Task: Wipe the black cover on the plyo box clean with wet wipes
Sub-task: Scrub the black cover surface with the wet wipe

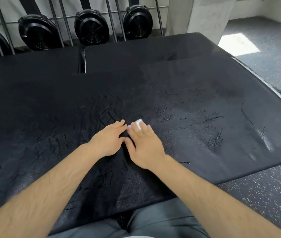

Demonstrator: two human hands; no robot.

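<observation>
The black cover (170, 79) fills nearly the whole frame, draped over the plyo box with its near edge at the person's lap. At the middle of the frame the right hand (145, 145) lies on it with fairly straight fingers, pressing a small folded white wet wipe (139, 124) against the fabric; only a corner of the wipe peeks out. Just beside it, the left hand (107, 141) rests flat with fingers together, seemingly pinning the crinkled cloth.

To my eye the job is partway. Right of centre, glistening wet streaks and beads suggest that patch has had the wipe over it. A pale grey haze at the far right and lower left looks like dust or drying residue, and the upper part of the cover looks dry and untouched.

Round black fan housings (91, 30) line the upper left; speckled floor (265, 194) shows at lower right.
</observation>
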